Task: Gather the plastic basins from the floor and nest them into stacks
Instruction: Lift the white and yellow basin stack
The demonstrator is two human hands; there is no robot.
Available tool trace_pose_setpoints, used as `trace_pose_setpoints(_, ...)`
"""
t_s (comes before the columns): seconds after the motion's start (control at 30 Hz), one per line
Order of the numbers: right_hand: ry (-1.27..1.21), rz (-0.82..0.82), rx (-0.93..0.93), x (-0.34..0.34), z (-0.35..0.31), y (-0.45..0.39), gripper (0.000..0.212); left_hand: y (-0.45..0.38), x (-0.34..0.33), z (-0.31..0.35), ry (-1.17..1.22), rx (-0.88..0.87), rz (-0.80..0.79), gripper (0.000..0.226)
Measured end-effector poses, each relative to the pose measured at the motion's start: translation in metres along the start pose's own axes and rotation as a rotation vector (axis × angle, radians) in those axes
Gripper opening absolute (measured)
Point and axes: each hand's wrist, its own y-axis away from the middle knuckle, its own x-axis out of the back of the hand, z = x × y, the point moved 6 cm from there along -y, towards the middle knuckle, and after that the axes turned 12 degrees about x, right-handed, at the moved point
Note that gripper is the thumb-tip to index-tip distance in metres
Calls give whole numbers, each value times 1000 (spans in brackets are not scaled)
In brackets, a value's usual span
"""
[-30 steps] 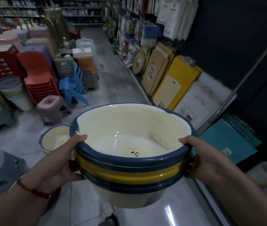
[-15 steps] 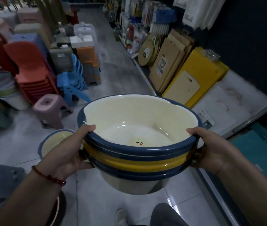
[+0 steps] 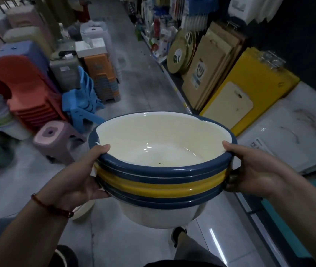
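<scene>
While both hands, left (image 3: 76, 177) at 9 o'clock and right (image 3: 253, 170) at 3 o'clock, gripped the nested basin stack (image 3: 161, 182), another basin (image 3: 83, 210) lay on the floor at 7 o'clock, nearer the left hand.

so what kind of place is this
Most likely a housewares shop aisle: stacked plastic chairs and stools stand along the floor, and packaged cutting boards lean in rows on a low shelf.

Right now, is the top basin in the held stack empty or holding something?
Empty: the top basin shows a bare cream interior with only a small printed mark at the bottom. Both hands grip the stack's rims.
</scene>
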Motion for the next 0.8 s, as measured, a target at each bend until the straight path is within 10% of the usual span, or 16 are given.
trace_pose_setpoints(0.2,-12,10,-57,3,-71,-95,72,-64,-61,68,-6,69,80,57)
trace_pose_setpoints(0.4,70,-12,-84,-14,-141,-162,27,-107,-94,116,93,81,134,62)
trace_pose_setpoints(0.8,204,-139,-46,-113,-235,-252,36,-167,-77,224,209,43,163,50)
